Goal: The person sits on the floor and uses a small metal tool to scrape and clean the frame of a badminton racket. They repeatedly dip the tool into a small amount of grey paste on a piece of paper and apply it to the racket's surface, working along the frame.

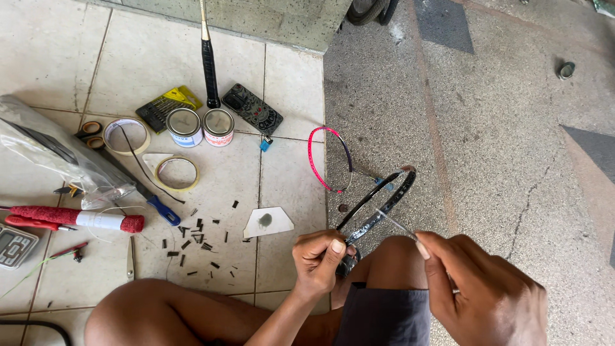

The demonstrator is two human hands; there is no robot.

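Observation:
My left hand [318, 256] grips the lower part of a black racket frame [384, 195], which has no strings and tilts up and away over my knee. My right hand [477, 288] pinches a thin metal tool [397, 224] whose tip touches the frame's rim. A pink and purple racket frame piece [314, 160] lies on the floor just beyond the black frame.
On the tiles lie two small tins [200, 126], tape rolls [176, 172], a phone [252, 109], a racket handle [209, 61], a red-wrapped grip [70, 218], a plastic bag [51, 150], a blue-handled tool [160, 208], scissors [131, 256] and several small black bits [198, 240]. My bare legs [192, 314] fill the bottom.

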